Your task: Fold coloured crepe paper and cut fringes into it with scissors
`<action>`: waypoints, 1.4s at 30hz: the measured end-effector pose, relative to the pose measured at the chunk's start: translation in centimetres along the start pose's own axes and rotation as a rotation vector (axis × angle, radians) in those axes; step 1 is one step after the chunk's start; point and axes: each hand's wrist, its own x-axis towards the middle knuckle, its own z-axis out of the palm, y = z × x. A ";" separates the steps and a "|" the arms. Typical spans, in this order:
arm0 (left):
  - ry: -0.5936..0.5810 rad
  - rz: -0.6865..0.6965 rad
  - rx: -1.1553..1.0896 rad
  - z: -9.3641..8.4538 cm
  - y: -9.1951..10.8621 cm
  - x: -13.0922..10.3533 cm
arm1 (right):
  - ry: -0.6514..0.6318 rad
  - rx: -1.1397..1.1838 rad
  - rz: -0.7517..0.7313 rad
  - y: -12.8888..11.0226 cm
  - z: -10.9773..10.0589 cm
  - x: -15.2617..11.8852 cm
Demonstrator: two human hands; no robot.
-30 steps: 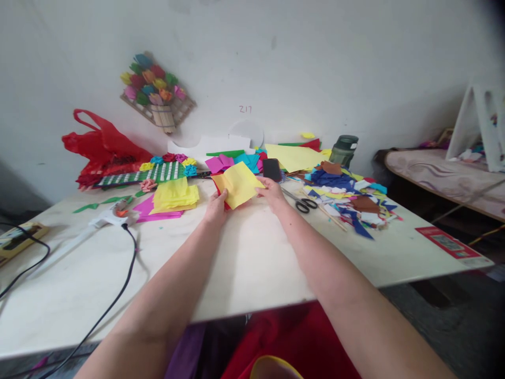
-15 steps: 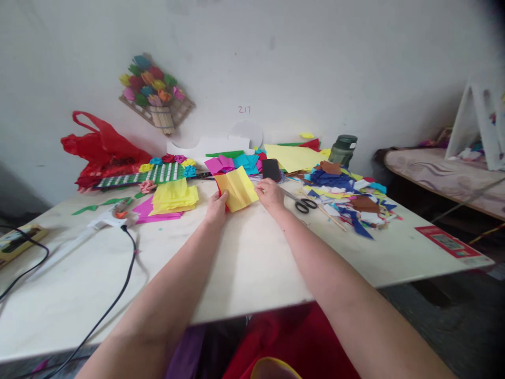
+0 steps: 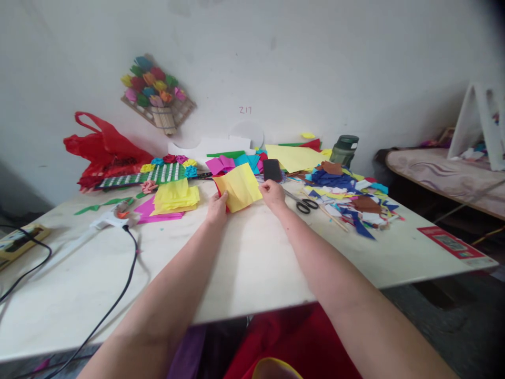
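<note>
A yellow sheet of crepe paper (image 3: 239, 188) is stretched between my two hands above the table, with a strip of red showing behind its left edge. My left hand (image 3: 217, 207) is closed on the left side, thumb on top. My right hand (image 3: 272, 195) pinches the right edge between thumb and fingertips. To the left lies a stack of yellow paper pieces (image 3: 175, 198) over magenta paper (image 3: 144, 212). Right of my right hand rest black-handled scissors (image 3: 305, 204), and a dark phone (image 3: 271, 170) lies just beyond it.
A glue gun (image 3: 114, 217) with a black cord lies at left, near a power strip (image 3: 23, 245). Paper scraps (image 3: 355, 197) are heaped at right beside a green bottle (image 3: 344, 150). A red plastic bag (image 3: 108, 145) and paper flowers on a green-white board (image 3: 158, 175) stand at back left.
The yellow sheet is spread wider and flatter, its fold lines fainter. My right hand has shifted slightly right with the sheet's edge; my left hand stays about where it was.
</note>
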 end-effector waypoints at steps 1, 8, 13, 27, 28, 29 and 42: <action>0.000 0.001 0.000 0.0 -0.1 0.1 | -0.004 0.017 0.008 0.1 0.0 0.1; 0.014 0.026 0.043 -0.2 -0.4 0.5 | 0.001 -0.128 -0.101 0.0 0.0 -0.3; 0.007 0.008 0.038 0.0 0.0 0.1 | -0.007 -0.202 -0.394 -0.9 -0.3 -1.2; -0.046 -0.089 -0.097 0.9 0.4 -0.9 | -0.102 -0.310 -0.759 -2.8 0.6 -2.8; -0.048 -0.094 -0.098 0.9 0.4 -0.8 | -0.112 -0.301 -0.743 -2.8 0.8 -2.9; -0.052 -0.098 -0.096 0.8 0.4 -0.8 | -0.127 -0.289 -0.718 -2.8 0.9 -2.9; -0.259 -0.044 0.018 0.4 -0.3 -1.0 | -0.215 0.111 -0.098 -3.4 1.3 -2.6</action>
